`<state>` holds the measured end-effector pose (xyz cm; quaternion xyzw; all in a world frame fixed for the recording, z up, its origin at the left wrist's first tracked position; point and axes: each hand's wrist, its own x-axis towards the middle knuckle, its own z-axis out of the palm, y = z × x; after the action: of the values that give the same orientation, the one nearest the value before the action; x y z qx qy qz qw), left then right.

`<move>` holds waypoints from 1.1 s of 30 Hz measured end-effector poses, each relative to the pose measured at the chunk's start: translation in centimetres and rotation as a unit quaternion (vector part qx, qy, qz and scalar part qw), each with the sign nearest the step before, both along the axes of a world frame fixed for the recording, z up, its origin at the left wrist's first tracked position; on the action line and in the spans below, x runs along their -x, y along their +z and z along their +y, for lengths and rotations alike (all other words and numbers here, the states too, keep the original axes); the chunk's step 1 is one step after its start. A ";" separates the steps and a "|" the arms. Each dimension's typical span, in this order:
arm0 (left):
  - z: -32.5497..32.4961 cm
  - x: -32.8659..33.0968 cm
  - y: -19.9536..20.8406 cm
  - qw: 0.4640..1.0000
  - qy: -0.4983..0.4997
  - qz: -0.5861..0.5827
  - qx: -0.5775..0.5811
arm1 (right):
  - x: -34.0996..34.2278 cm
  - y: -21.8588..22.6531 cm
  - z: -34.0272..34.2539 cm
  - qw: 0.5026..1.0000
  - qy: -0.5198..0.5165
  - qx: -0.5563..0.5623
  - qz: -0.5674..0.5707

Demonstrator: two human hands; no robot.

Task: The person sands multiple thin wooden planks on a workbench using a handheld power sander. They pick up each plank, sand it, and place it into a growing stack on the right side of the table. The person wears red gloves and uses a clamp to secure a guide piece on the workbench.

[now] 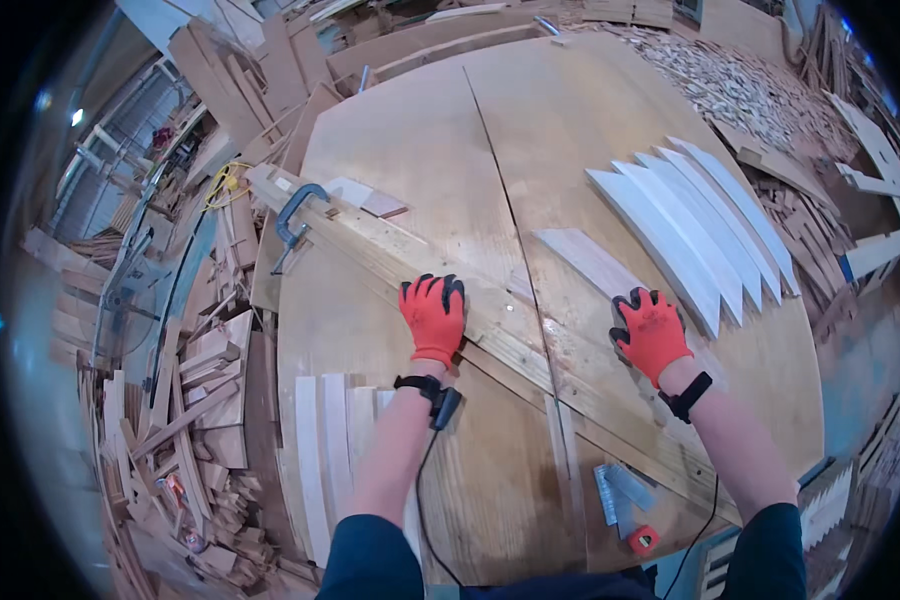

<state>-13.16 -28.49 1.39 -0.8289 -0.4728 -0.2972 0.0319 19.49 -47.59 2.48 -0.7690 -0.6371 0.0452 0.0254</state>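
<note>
Both my hands wear orange gloves with black fingertips. My left hand (433, 317) lies flat, fingers spread, on a long wooden rail (370, 250) that runs diagonally across the plywood bench (410, 140). My right hand (650, 331) rests palm down on the near end of a pale pointed board (585, 258) lying just beyond the rail. A blue C-clamp (295, 222) pins the rail's far left end to the bench.
A fan of several pale pointed boards (695, 225) lies to the right. Narrow pale strips (325, 450) sit at the near left. Grey metal pieces (618, 490) and a small red object (643, 540) lie near me. Scrap wood piles (200, 470) surround the bench.
</note>
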 end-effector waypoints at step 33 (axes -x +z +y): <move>-9.1 -11.1 8.1 0.972 -0.120 0.169 0.107 | -4.2 2.7 -4.3 0.981 -0.005 0.104 0.160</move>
<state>-2.07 -37.56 9.45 -0.9163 -0.3870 -0.1019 -0.0137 23.69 -51.93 5.16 -0.7533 -0.6127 0.2342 0.0471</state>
